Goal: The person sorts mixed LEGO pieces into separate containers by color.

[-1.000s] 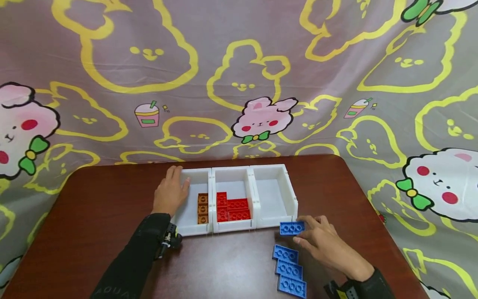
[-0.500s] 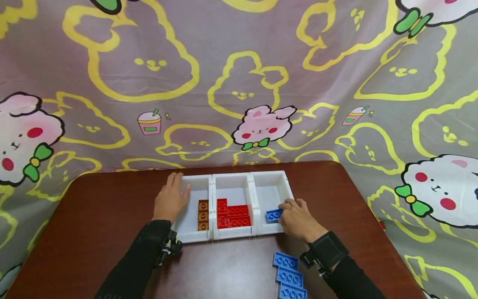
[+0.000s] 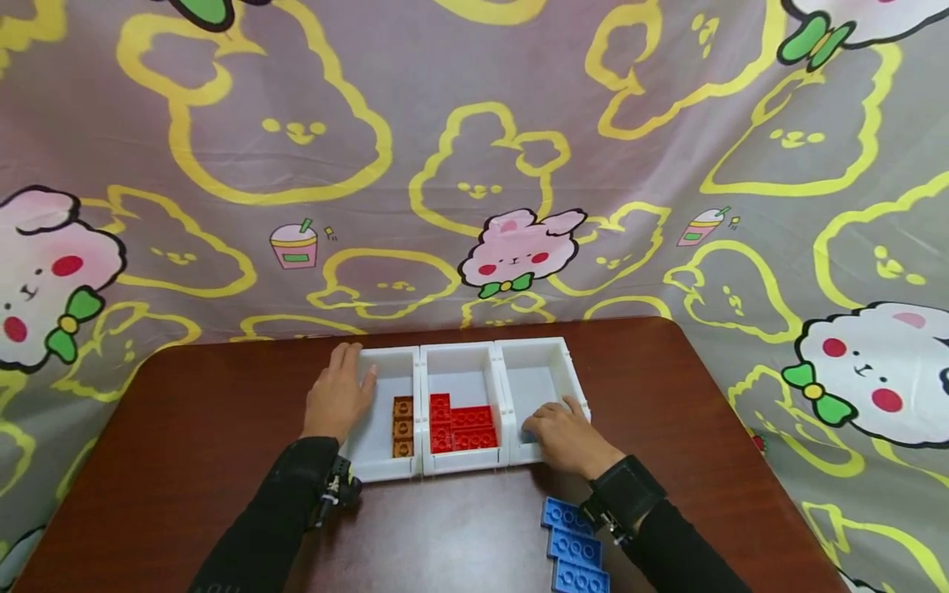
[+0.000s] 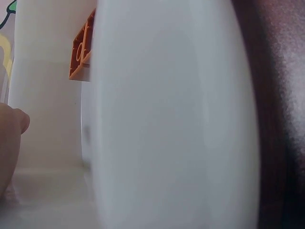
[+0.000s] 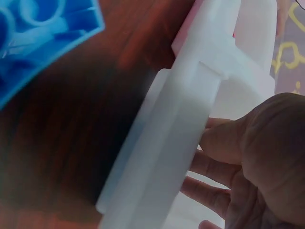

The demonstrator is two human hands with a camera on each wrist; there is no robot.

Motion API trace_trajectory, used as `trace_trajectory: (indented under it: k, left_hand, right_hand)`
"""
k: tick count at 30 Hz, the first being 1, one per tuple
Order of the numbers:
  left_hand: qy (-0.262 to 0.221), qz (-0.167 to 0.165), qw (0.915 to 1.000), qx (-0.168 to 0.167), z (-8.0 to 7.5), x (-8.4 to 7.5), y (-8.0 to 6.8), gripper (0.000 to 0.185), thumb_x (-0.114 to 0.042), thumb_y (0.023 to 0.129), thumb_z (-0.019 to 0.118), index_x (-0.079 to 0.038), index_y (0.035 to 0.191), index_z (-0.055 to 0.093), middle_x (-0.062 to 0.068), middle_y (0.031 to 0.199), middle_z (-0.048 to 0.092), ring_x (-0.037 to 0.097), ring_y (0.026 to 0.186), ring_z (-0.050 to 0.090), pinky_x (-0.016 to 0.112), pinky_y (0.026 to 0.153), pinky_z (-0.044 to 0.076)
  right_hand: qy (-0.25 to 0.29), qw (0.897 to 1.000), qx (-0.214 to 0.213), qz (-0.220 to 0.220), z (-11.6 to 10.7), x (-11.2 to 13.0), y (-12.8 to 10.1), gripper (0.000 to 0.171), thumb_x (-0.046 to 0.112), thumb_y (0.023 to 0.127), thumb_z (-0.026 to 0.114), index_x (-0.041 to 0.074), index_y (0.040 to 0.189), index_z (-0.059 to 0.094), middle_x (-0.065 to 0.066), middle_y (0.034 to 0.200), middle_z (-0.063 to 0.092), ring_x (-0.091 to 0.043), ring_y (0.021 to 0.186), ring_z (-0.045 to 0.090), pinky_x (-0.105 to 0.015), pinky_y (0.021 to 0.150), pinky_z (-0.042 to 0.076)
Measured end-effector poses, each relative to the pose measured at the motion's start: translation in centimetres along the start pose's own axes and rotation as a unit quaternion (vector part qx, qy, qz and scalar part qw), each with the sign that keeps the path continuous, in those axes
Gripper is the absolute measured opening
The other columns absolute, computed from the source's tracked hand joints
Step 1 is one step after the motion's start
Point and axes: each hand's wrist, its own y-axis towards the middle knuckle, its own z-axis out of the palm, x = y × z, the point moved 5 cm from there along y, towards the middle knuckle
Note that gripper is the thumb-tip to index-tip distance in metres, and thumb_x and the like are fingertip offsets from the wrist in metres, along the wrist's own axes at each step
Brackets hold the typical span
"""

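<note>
Three white open-topped boxes stand side by side on the table. My left hand [image 3: 338, 394] holds the left wall of the left box [image 3: 381, 470], its thumb [image 4: 21, 121] inside. Brown bricks [image 3: 403, 427] lie in that box, and red bricks [image 3: 463, 429] in the middle box [image 3: 463, 464]. My right hand [image 3: 567, 436] reaches into the right box [image 3: 537, 362], its fingers [image 5: 209, 164] curled down behind the front wall. Beneath them it holds a blue brick [image 3: 528, 431], nearly all hidden by the hand. The right wrist view hides that brick.
Several more blue bricks [image 3: 576, 548] lie in a staggered column on the brown table [image 3: 445, 531], in front of the right box and partly under the right wrist. A patterned cloth [image 3: 415, 148] hangs behind the table's back edge.
My right hand has carried a blue brick from the table into the right box, then shifted left inside it. The left hand stays on the left box. The view tilted slightly.
</note>
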Motion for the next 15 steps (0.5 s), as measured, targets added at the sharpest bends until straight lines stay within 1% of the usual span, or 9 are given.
trace_trajectory:
  k: [1,3,6,7,9,11,12,13,15]
  left_hand:
    - [0.0,0.001,1.0,-0.003,0.0,0.0,-0.1,0.057,-0.027,0.108,0.056,0.004,0.153,0.038,0.027,0.155,0.039,0.051,0.112,0.062,0.064,0.09,0.053]
    - [-0.001,0.0,1.0,-0.007,0.0,0.0,-0.1,0.057,-0.026,0.108,0.057,0.004,0.152,0.039,0.027,0.154,0.04,0.051,0.111,0.062,0.064,0.09,0.053]
    - [-0.006,-0.009,0.9999,-0.003,0.1,0.0,-0.1,0.057,-0.027,0.107,0.057,0.003,0.153,0.038,0.026,0.155,0.039,0.051,0.114,0.061,0.065,0.092,0.052]
    - [-0.008,-0.012,0.9999,0.002,0.1,0.0,-0.1,0.058,-0.027,0.108,0.057,0.003,0.153,0.038,0.026,0.156,0.038,0.051,0.115,0.061,0.065,0.093,0.051]
    - [-0.01,-0.013,0.9998,0.008,0.2,-0.1,0.0,0.058,-0.028,0.108,0.056,0.003,0.154,0.037,0.026,0.156,0.038,0.051,0.116,0.061,0.065,0.094,0.051]
    - [-0.01,-0.012,0.9998,0.008,0.2,-0.2,0.1,0.058,-0.028,0.108,0.056,0.003,0.154,0.037,0.027,0.156,0.038,0.051,0.116,0.061,0.065,0.094,0.052]
    - [-0.01,-0.01,0.9999,0.006,0.2,-0.3,0.1,0.058,-0.028,0.108,0.056,0.003,0.153,0.038,0.027,0.155,0.039,0.051,0.115,0.061,0.065,0.093,0.052]
    - [-0.008,-0.009,0.9999,0.003,0.1,-0.3,0.1,0.058,-0.028,0.108,0.056,0.003,0.153,0.038,0.027,0.155,0.039,0.051,0.114,0.062,0.065,0.092,0.052]
    - [-0.007,-0.009,0.9999,0.0,0.1,-0.3,0.1,0.058,-0.028,0.108,0.057,0.004,0.152,0.038,0.027,0.154,0.04,0.051,0.113,0.062,0.065,0.091,0.053]
  right_hand:
    - [-0.002,1.0,-0.002,-0.002,0.1,-0.1,-0.2,0.021,-0.005,0.089,0.068,0.004,0.106,0.078,-0.013,0.108,0.076,-0.036,0.113,0.066,-0.067,0.106,0.041]
    - [0.002,1.0,-0.01,-0.014,0.0,-0.1,-0.5,0.024,-0.005,0.09,0.067,0.004,0.109,0.078,-0.013,0.11,0.076,-0.035,0.112,0.067,-0.063,0.104,0.044]
    - [0.021,0.999,-0.029,-0.032,-0.4,0.0,-1.2,0.026,-0.005,0.092,0.065,0.004,0.114,0.077,-0.013,0.113,0.075,-0.032,0.112,0.068,-0.055,0.102,0.05]
    - [0.033,0.998,-0.034,-0.032,-0.6,0.2,-1.5,0.024,-0.003,0.093,0.066,0.004,0.114,0.077,-0.013,0.112,0.075,-0.031,0.109,0.068,-0.052,0.1,0.053]
    - [0.049,0.997,-0.047,-0.026,-1.1,0.5,-2.3,0.018,0.0,0.093,0.071,0.004,0.11,0.077,-0.01,0.107,0.074,-0.027,0.102,0.069,-0.046,0.092,0.058]
    - [0.052,0.997,-0.047,-0.012,-1.4,1.0,-3.4,0.013,0.006,0.091,0.078,0.006,0.103,0.076,-0.006,0.097,0.072,-0.021,0.09,0.067,-0.04,0.08,0.06]
    - [0.047,0.998,-0.039,-0.005,-1.4,1.3,-4.0,0.012,0.01,0.089,0.081,0.007,0.099,0.075,-0.003,0.091,0.07,-0.019,0.084,0.065,-0.037,0.074,0.058]
    - [0.041,0.999,-0.025,0.006,-1.3,1.6,-4.6,0.015,0.014,0.087,0.084,0.009,0.096,0.073,-0.001,0.088,0.068,-0.018,0.082,0.064,-0.037,0.071,0.056]
    - [0.034,0.999,0.013,0.031,-0.5,2.2,-5.7,0.023,0.022,0.084,0.088,0.01,0.094,0.071,0.0,0.085,0.065,-0.018,0.081,0.063,-0.039,0.07,0.054]
